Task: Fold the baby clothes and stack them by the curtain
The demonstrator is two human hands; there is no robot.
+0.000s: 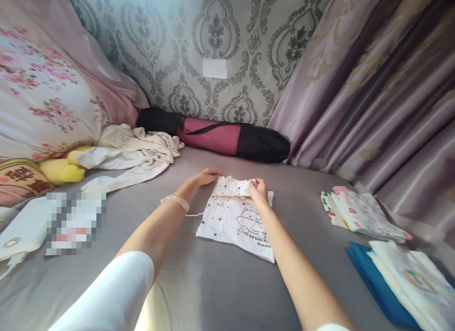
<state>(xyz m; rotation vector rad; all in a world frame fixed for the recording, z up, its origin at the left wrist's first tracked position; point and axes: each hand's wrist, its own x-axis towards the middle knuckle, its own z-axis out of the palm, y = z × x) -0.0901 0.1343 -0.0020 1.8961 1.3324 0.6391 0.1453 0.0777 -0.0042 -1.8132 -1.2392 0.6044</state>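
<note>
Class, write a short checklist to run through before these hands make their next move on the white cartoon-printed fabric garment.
1. Left hand at the far left corner of the white cartoon-printed fabric garment: ok.
2. Right hand pinching its folded far edge: ok.
3. Thin white cord tucked in: not ok, it trails over the grey fabric sheet.
4. Folded white heart-printed cloth apart from the garment: ok.
5. Garment's underside smooth: cannot tell, hidden.

Soft, fairly bright light spreads through the room, with a bluish haze on the wallpaper at eleven o'clock. Glare whitens the grey sheet toward seven. The curtain shines along its folds, darkening toward two. Wide-angle stretching bends the edges; coarse pixelation masks a patch between eight and nine.
</note>
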